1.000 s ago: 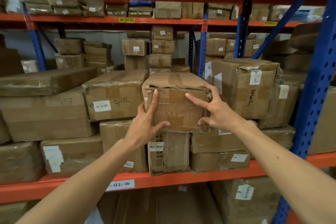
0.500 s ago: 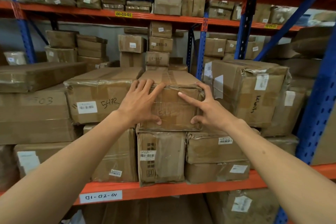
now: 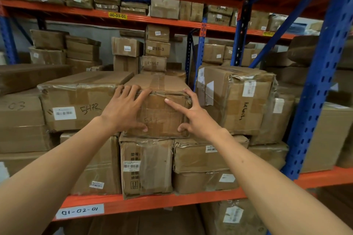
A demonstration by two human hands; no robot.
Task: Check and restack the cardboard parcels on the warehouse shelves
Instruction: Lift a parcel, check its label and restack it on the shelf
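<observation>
A taped cardboard parcel (image 3: 162,118) sits in the top row of the middle shelf, on two lower parcels (image 3: 147,168) (image 3: 200,158). My left hand (image 3: 124,108) lies on its front left, fingers hooked over the top front edge and thumb low on the face. My right hand (image 3: 194,120) grips its front right corner, with the index finger stretched across the face and the thumb near the bottom edge. It stands between the parcel marked 5472 (image 3: 76,101) on the left and a bigger torn parcel (image 3: 235,101) on the right.
The orange shelf beam (image 3: 172,202) carries a label reading 01-02-01 (image 3: 80,211). A blue upright (image 3: 317,101) stands at the right. More parcels fill the back rows, the shelf above (image 3: 164,7) and the level below.
The parcel has gone back into the row between its neighbours. My left hand has moved from the parcel's lower left side up to its front and top edge. My view has come closer.
</observation>
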